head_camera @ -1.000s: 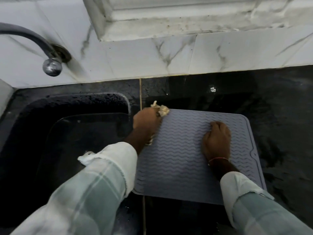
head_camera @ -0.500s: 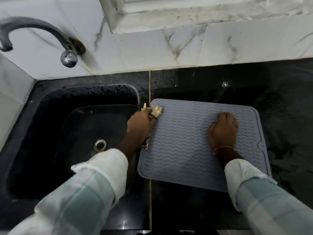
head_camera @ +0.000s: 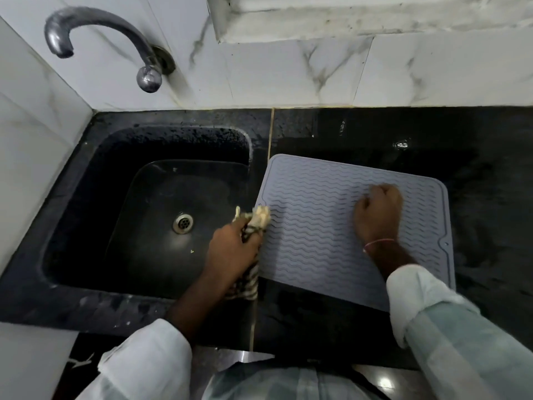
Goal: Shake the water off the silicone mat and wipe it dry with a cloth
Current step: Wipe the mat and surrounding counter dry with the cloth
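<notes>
Left hand (head_camera: 230, 251) grips bunched cloth (head_camera: 259, 218) at mat (head_camera: 314, 226) left edge, beside sink (head_camera: 86, 212). Right hand (head_camera: 377, 216), fingers curled, empty, presses mat. Glossy black counter (head_camera: 484, 168) runs rightward.

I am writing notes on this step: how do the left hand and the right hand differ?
The left hand grips a bunched striped cloth; the right hand holds nothing. The left hand is at the left edge of the grey ribbed silicone mat; the right hand rests curled on it. Both have pale sleeves.
</notes>
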{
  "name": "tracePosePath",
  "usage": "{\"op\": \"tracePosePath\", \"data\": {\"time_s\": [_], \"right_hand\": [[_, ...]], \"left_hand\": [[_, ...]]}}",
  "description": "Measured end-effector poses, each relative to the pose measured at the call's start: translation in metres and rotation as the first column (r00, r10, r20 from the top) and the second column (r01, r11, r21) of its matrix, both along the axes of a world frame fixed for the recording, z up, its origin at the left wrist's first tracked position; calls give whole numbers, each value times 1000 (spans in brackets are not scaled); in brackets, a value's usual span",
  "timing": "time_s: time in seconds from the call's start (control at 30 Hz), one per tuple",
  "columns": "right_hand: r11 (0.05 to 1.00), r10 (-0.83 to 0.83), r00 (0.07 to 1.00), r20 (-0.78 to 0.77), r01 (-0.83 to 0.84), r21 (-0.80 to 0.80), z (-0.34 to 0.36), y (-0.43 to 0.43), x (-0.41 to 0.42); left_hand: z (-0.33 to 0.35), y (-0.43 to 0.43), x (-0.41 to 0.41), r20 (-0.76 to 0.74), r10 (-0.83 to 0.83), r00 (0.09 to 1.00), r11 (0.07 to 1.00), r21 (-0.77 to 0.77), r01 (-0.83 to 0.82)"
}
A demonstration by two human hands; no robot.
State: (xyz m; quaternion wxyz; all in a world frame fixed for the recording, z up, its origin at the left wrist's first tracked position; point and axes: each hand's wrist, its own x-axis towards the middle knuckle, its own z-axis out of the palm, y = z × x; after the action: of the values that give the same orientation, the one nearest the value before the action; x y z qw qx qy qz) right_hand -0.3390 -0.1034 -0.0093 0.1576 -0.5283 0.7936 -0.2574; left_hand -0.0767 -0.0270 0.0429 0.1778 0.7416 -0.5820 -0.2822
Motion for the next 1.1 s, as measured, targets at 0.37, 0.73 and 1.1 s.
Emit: {"op": "tracePosePath", "data": {"time_s": [0.37, 0.73, 1.1], "right_hand": [[693, 681, 654, 330, -721, -2, 28, 65, 98], [227, 956, 133, -261, -899, 374, 35, 81, 97], [327, 936, 207, -285, -810, 487, 26, 126, -16]], "left_hand": [[-34, -9, 27, -171, 330, 928, 944, 41, -328], [-68, -6, 24, 156, 131, 979, 964, 209, -163], [-75, -7, 30, 106, 173, 979, 969, 159, -188]]}}
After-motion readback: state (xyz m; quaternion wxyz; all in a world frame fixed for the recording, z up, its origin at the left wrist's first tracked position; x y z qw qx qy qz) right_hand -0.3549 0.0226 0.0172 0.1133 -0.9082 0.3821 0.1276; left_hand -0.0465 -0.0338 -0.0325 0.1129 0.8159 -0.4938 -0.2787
